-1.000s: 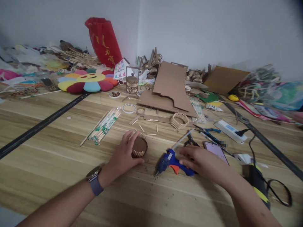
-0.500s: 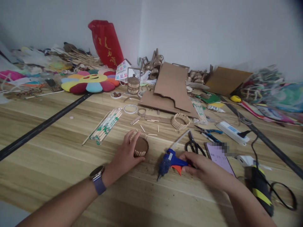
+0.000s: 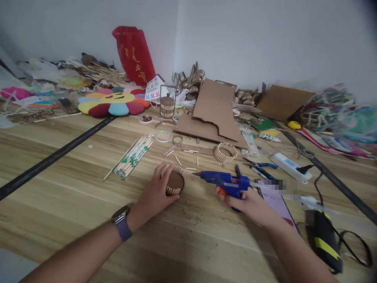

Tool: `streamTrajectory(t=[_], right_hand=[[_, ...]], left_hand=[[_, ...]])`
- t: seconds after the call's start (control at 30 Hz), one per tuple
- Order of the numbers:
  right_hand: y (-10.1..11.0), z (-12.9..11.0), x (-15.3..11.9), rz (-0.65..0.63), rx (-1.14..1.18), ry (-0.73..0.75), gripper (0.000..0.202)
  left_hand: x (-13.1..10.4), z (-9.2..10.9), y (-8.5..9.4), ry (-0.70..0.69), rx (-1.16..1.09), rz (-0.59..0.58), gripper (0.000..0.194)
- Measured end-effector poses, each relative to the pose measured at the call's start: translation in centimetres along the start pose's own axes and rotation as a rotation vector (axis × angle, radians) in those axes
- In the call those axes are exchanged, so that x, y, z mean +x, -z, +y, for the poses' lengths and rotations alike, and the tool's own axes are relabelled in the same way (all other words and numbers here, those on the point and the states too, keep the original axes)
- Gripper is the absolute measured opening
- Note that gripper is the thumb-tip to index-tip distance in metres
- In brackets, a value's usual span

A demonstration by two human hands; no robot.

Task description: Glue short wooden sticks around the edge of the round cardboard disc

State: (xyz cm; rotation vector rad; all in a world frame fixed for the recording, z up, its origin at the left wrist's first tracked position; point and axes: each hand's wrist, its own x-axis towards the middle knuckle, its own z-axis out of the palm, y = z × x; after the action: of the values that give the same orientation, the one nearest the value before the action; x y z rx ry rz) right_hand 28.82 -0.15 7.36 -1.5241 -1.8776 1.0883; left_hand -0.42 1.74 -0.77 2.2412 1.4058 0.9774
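Note:
My left hand (image 3: 160, 186) is closed on a small round cardboard base (image 3: 176, 182) edged with short wooden sticks, resting tilted on the table. My right hand (image 3: 240, 202) grips a blue glue gun (image 3: 225, 181) with an orange trigger. Its nozzle points left, level and a little to the right of the round base, not touching it. Just beyond my left hand lie a few loose short sticks (image 3: 178, 160). A ring of wooden sticks (image 3: 225, 153) stands farther back.
Cut cardboard (image 3: 214, 106) leans at the back. Bagged sticks (image 3: 134, 157) lie left. Pliers (image 3: 262, 165), a power strip (image 3: 290, 165), a phone (image 3: 277, 202) and a black-yellow tool (image 3: 326, 239) sit on the right. A finished-looking little bucket (image 3: 167, 106) stands behind.
My right hand has raised the glue gun and swung its nozzle from pointing down toward me to pointing left at the round base. My left hand stays in place.

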Motion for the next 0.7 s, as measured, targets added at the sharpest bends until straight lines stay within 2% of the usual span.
streamTrajectory(t=[0.1,0.2,0.4,0.7], right_hand=[[-1.9,1.1,1.0,0.018,0.096,-0.019,0.046],[-3.0,1.8,1.2,-0.012,0.096,0.04,0.05],[-3.9,2.2,0.7,-0.113,0.009,0.151,0.056],[-4.9,3.0,0.6,-0.081,-0.094,0.195,0.045]], left_hand=[[0.0,-0.1,0.1,0.008,0.002,-0.004,0.103],[0.0,-0.2,0.1,0.004,0.012,-0.006,0.104],[0.0,-0.3,0.0,-0.016,0.021,0.015,0.107],[-0.1,-0.4,-0.2,-0.015,0.003,0.035,0.106]])
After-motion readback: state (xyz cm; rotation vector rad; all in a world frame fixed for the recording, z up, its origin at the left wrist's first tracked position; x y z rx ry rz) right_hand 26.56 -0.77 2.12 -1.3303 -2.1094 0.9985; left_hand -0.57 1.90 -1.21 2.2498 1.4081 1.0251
